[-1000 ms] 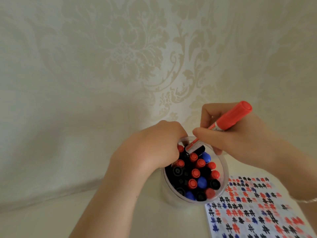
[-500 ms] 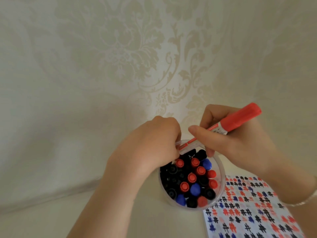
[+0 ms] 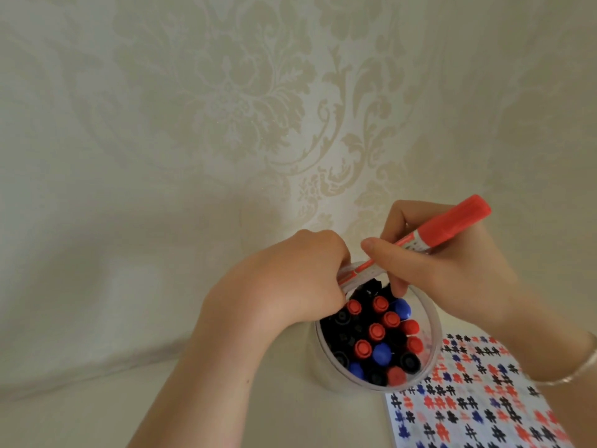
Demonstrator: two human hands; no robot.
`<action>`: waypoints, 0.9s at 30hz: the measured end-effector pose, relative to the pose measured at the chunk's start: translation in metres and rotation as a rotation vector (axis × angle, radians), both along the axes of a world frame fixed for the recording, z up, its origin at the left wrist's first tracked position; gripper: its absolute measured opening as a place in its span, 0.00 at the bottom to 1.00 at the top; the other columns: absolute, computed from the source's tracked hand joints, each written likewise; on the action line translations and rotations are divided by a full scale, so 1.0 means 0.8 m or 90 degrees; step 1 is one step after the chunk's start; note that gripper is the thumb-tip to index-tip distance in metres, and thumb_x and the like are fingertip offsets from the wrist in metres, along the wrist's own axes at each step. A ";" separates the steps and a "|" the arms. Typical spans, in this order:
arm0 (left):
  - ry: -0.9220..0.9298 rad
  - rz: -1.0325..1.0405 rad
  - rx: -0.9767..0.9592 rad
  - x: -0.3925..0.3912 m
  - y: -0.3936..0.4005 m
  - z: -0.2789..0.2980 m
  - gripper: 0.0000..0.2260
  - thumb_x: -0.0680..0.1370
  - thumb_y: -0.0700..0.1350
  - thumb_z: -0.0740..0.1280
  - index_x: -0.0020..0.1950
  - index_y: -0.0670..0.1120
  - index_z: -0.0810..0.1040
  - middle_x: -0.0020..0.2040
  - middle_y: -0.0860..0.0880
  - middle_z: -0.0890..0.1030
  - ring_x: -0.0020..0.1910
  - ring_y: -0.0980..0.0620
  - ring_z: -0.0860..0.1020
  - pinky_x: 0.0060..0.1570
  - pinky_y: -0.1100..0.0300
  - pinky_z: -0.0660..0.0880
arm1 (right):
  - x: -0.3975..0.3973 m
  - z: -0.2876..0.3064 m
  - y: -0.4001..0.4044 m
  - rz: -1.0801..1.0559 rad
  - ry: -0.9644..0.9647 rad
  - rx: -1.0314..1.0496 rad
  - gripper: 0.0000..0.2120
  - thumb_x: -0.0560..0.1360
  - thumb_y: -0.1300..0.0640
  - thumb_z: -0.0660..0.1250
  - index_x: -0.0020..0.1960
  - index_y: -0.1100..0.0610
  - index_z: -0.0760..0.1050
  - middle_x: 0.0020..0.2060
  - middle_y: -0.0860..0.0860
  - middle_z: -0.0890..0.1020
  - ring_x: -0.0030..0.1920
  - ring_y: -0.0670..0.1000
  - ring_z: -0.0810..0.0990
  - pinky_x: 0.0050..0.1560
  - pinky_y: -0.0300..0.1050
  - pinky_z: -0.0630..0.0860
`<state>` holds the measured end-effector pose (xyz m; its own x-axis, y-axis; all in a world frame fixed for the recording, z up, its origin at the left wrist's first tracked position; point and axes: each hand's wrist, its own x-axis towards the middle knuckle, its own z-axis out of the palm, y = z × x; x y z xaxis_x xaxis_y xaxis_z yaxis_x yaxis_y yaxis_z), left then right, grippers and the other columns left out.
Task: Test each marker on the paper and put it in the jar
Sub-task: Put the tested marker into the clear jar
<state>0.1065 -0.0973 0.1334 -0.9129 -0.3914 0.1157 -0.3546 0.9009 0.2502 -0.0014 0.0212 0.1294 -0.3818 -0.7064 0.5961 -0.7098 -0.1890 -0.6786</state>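
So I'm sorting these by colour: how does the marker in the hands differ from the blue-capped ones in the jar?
The held marker has a red cap; the blue markers have blue caps. It lies slanted above the jar in both hands; they stand upright, packed inside. Its barrel shows; only their cap ends do. All are capped.

Clear glossy plastic jar (image 3: 433, 321); matt plastic red marker (image 3: 452, 226); smooth paper (image 3: 478, 412).

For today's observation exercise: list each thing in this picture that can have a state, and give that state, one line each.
Red marker: capped, tilted, held over the jar.
Right hand: grips the red marker.
Left hand: fingers curled at the jar's rim, touching the marker's lower end.
Jar: upright, open, nearly full of capped markers.
Paper: flat, covered with hash marks.
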 end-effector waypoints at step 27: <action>0.019 0.018 -0.034 -0.010 -0.009 -0.006 0.04 0.74 0.43 0.65 0.48 0.47 0.77 0.38 0.49 0.77 0.37 0.50 0.79 0.34 0.57 0.73 | -0.001 -0.004 -0.014 -0.016 0.138 0.101 0.10 0.69 0.55 0.72 0.34 0.59 0.76 0.29 0.50 0.81 0.33 0.53 0.79 0.36 0.51 0.75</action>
<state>0.0982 -0.1041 0.1288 -0.8973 -0.4097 0.1645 -0.3733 0.9030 0.2125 -0.0023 0.0103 0.1264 -0.2761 -0.7895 0.5481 -0.8448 -0.0725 -0.5301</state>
